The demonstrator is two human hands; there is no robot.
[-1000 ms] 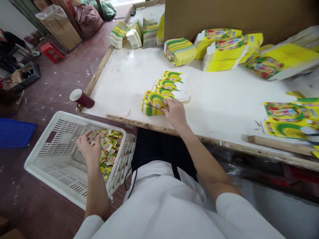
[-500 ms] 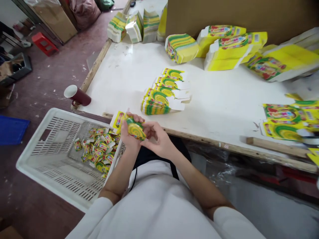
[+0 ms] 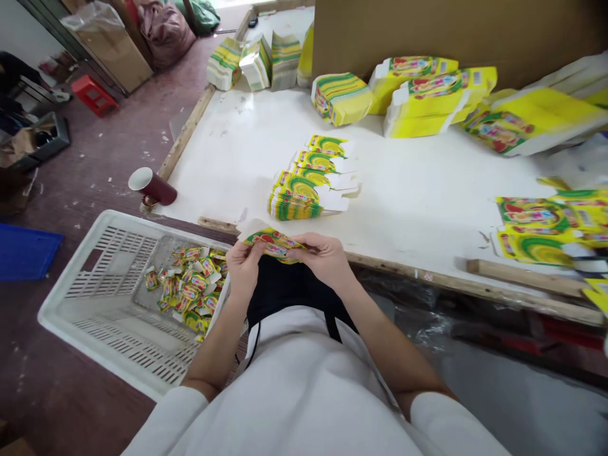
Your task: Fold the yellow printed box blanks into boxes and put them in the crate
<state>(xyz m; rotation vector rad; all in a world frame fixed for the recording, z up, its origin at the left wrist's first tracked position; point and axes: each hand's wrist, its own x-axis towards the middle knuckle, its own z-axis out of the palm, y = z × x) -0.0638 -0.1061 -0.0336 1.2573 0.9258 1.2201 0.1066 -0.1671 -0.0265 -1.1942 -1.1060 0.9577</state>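
Note:
A yellow and green printed carton (image 3: 273,239) is held between my two hands, just off the table's front edge. Its white end flap points to the upper left. My left hand (image 3: 244,263) pinches the carton's left end, thumb on top. At the other end, my right hand (image 3: 323,256) grips it between thumb and fingers. On the white table (image 3: 403,190) beyond, a fanned row of flat cartons (image 3: 304,187) lies with white flaps to the right. Below my left forearm, a white plastic crate (image 3: 114,342) holds many small folded cartons (image 3: 190,288).
A maroon mug (image 3: 159,189) lies tipped at the table's left corner. Stacks of flat cartons (image 3: 342,98) line the back against a brown cardboard sheet (image 3: 451,31). More cartons (image 3: 536,218) and a wooden strip (image 3: 522,278) lie at right. A red stool (image 3: 94,95) stands on the floor.
The carton has turned in my hands, showing a different printed face. My right hand has moved right and now pinches the carton's right end; my left has shifted its grip to the left end.

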